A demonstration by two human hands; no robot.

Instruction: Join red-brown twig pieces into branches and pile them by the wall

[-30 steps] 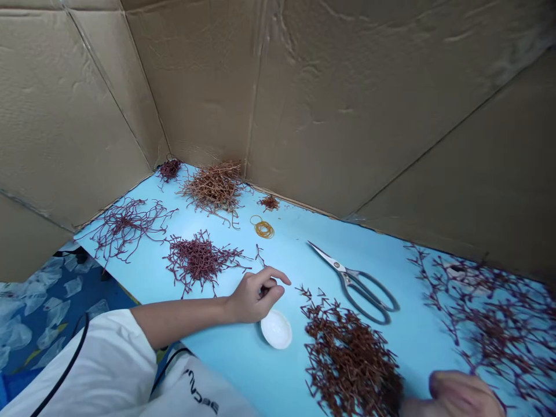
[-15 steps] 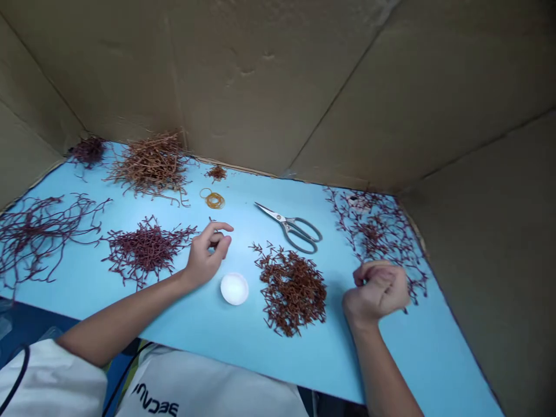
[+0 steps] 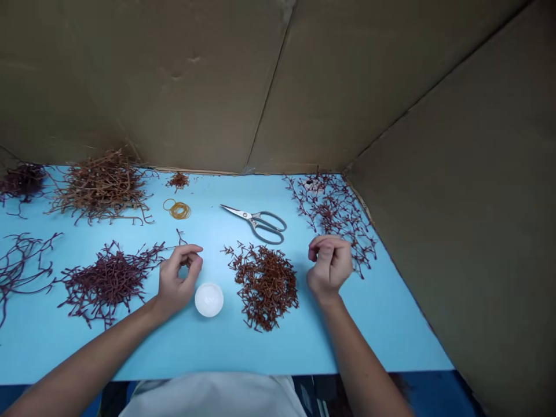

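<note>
On the blue table [image 3: 382,336], two curled hands rest either side of a brown twig pile [image 3: 264,286].
Left hand [image 3: 178,278] is curled nearly shut, its fingertips [image 3: 195,249] drawn together; whether they pinch anything is too small to tell. A white dish [image 3: 209,300] sits just beside it, and a dark red twig pile [image 3: 106,284] lies to its left. Right hand [image 3: 330,266] is loosely closed with nothing visibly held, just below sparse red sprigs [image 3: 334,214]. Scissors [image 3: 254,223] lie beyond the brown pile, between those sprigs and a bundle of rubber bands [image 3: 178,209].
</note>
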